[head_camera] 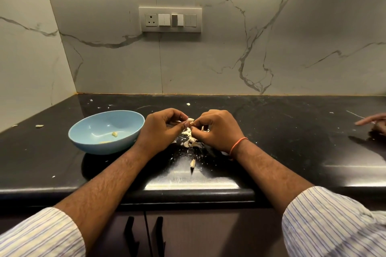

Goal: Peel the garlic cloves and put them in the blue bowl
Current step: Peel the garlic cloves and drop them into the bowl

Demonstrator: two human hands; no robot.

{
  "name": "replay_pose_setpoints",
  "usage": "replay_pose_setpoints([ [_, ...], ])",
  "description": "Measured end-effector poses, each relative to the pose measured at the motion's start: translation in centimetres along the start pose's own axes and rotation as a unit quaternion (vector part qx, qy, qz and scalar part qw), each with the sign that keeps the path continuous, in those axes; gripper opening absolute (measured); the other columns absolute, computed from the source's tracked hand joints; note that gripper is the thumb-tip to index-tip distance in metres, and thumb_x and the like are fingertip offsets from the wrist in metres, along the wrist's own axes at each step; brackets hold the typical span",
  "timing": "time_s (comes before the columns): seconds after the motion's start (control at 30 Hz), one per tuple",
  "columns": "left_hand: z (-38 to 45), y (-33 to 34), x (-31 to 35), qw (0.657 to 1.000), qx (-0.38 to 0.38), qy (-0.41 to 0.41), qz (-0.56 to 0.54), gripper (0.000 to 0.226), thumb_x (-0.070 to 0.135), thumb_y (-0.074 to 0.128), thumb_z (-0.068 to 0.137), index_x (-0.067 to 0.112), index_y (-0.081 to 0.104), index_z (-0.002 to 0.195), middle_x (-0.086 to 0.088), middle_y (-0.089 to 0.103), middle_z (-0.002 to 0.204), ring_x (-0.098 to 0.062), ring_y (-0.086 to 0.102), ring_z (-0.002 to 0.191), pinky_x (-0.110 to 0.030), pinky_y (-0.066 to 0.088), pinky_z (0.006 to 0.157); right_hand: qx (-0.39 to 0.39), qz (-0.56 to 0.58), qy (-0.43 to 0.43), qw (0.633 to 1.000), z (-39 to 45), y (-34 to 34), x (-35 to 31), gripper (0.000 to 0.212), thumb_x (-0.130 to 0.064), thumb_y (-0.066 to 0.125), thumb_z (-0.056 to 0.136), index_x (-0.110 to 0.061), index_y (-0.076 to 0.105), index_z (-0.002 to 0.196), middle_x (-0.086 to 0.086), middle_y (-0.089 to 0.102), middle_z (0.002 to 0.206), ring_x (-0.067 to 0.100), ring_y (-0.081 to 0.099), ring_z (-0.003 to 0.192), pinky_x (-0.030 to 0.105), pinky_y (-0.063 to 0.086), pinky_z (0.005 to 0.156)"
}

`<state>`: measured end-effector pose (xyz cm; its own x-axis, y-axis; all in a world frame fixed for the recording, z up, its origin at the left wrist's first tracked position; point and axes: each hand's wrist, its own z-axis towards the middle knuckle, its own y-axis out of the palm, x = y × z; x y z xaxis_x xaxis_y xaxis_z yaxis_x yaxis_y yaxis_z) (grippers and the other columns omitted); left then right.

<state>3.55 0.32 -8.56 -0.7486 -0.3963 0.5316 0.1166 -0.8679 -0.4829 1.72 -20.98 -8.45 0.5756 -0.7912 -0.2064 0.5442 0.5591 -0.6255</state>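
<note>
Garlic clove (190, 120) is pinched at centre between your left hand (161, 126) and right hand (217, 129), above the skin pile (189, 137) so peelings drop there, blue bowl (106, 131) close at 9 o'clock for drop-off.

A glossy black stone desk (292, 131) runs across the middle of the frame and meets pale marble-look wall panels (229, 58) with grey veins; a side wall (25, 58) closes the corner at the left. A white switch plate (170, 19) with a socket sits on the wall at upper centre. Dark cabinet doors (188, 233) with black handles lie along the bottom edge. Light glints off the desk's front edge.
</note>
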Motion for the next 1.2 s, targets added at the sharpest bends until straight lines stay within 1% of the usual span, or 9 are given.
replay_pose_setpoints([
  [0.13, 0.02, -0.02, 0.19, 1.000, -0.004, -0.005, -0.031, 0.021, 0.019, 0.087, 0.086, 0.013, 0.077, 0.104, 0.010, 0.078, 0.094, -0.007, 0.076, 0.087, -0.023, 0.062, 0.081, -0.013, 0.009, 0.019, 1.000, 0.01, -0.03, 0.20, 0.015, -0.041, 0.074, 0.086, -0.031, 0.085, 0.087, -0.011, 0.074, 0.074, 0.009, 0.060, 0.065, 0.036, 0.054, 0.063],
  [0.23, 0.02, 0.00, 0.31, 0.999, 0.000, -0.012, -0.039, 0.028, 0.016, 0.090, 0.083, 0.012, 0.075, 0.106, 0.011, 0.077, 0.096, -0.005, 0.076, 0.085, -0.017, 0.059, 0.077, -0.033, 0.038, 0.046, 0.998, 0.10, -0.19, 0.31, 0.015, -0.040, 0.080, 0.087, -0.033, 0.085, 0.099, -0.011, 0.079, 0.083, 0.007, 0.064, 0.069, 0.034, 0.057, 0.069],
  [0.4, 0.00, -0.11, 0.16, 0.999, -0.012, -0.015, -0.029, 0.040, 0.016, 0.092, 0.079, 0.015, 0.072, 0.114, 0.009, 0.076, 0.099, -0.005, 0.076, 0.086, -0.018, 0.061, 0.080, -0.065, 0.111, 0.098, 0.987, -0.03, -0.67, 0.23, 0.024, -0.032, 0.083, 0.087, -0.035, 0.082, 0.110, -0.016, 0.079, 0.093, 0.002, 0.069, 0.083, 0.018, 0.055, 0.078],
  [0.6, -0.01, -0.08, 0.10, 0.999, -0.018, -0.020, -0.023, 0.041, 0.017, 0.093, 0.079, 0.020, 0.071, 0.114, 0.010, 0.076, 0.096, -0.007, 0.076, 0.087, -0.021, 0.062, 0.082, -0.050, 0.177, 0.116, 0.976, 0.13, -0.71, 0.11, 0.019, -0.026, 0.079, 0.091, -0.029, 0.083, 0.110, -0.017, 0.077, 0.092, 0.003, 0.069, 0.084, 0.016, 0.054, 0.078],
  [0.7, -0.02, -0.09, 0.02, 0.999, -0.030, -0.021, -0.020, 0.042, 0.019, 0.092, 0.079, 0.022, 0.070, 0.115, 0.010, 0.076, 0.095, -0.008, 0.076, 0.087, -0.024, 0.063, 0.081, -0.059, 0.204, 0.134, 0.968, 0.17, -0.65, 0.08, 0.018, -0.034, 0.081, 0.091, -0.031, 0.083, 0.108, -0.017, 0.077, 0.088, 0.004, 0.068, 0.079, 0.028, 0.060, 0.077],
  [0.87, -0.04, -0.01, -0.12, 0.999, -0.034, -0.024, -0.009, 0.040, 0.021, 0.092, 0.078, 0.020, 0.073, 0.113, 0.011, 0.077, 0.092, -0.004, 0.076, 0.086, -0.024, 0.064, 0.081, -0.074, 0.257, 0.177, 0.947, 0.29, -0.60, 0.26, 0.009, -0.029, 0.084, 0.089, -0.027, 0.084, 0.098, 0.000, 0.079, 0.081, 0.013, 0.066, 0.069, 0.041, 0.062, 0.073],
  [1.03, 0.06, -0.03, -0.29, 0.999, -0.044, -0.024, 0.005, 0.033, 0.024, 0.091, 0.080, 0.018, 0.079, 0.110, 0.011, 0.079, 0.091, -0.003, 0.076, 0.087, -0.025, 0.064, 0.082, -0.084, 0.263, 0.184, 0.943, 0.28, -0.58, 0.37, 0.008, -0.026, 0.084, 0.090, -0.022, 0.084, 0.097, -0.003, 0.080, 0.084, 0.020, 0.077, 0.079, 0.033, 0.064, 0.077],
  [1.1, 0.00, -0.07, -0.28, 0.999, -0.044, -0.029, 0.004, 0.031, 0.024, 0.091, 0.080, 0.021, 0.081, 0.109, 0.012, 0.079, 0.089, -0.002, 0.076, 0.085, -0.025, 0.064, 0.081, -0.090, 0.264, 0.185, 0.942, 0.24, -0.57, 0.44, 0.010, -0.027, 0.084, 0.089, -0.021, 0.083, 0.098, -0.004, 0.080, 0.084, 0.014, 0.075, 0.076, 0.028, 0.063, 0.075],
  [1.2, -0.07, -0.05, -0.16, 0.998, -0.045, -0.046, -0.006, 0.025, 0.027, 0.091, 0.080, 0.024, 0.083, 0.104, 0.013, 0.080, 0.085, 0.000, 0.076, 0.081, -0.021, 0.062, 0.079, -0.091, 0.267, 0.184, 0.942, 0.31, -0.48, 0.70, 0.009, -0.026, 0.084, 0.090, -0.020, 0.082, 0.097, -0.003, 0.080, 0.087, 0.014, 0.077, 0.082, 0.032, 0.064, 0.080],
])
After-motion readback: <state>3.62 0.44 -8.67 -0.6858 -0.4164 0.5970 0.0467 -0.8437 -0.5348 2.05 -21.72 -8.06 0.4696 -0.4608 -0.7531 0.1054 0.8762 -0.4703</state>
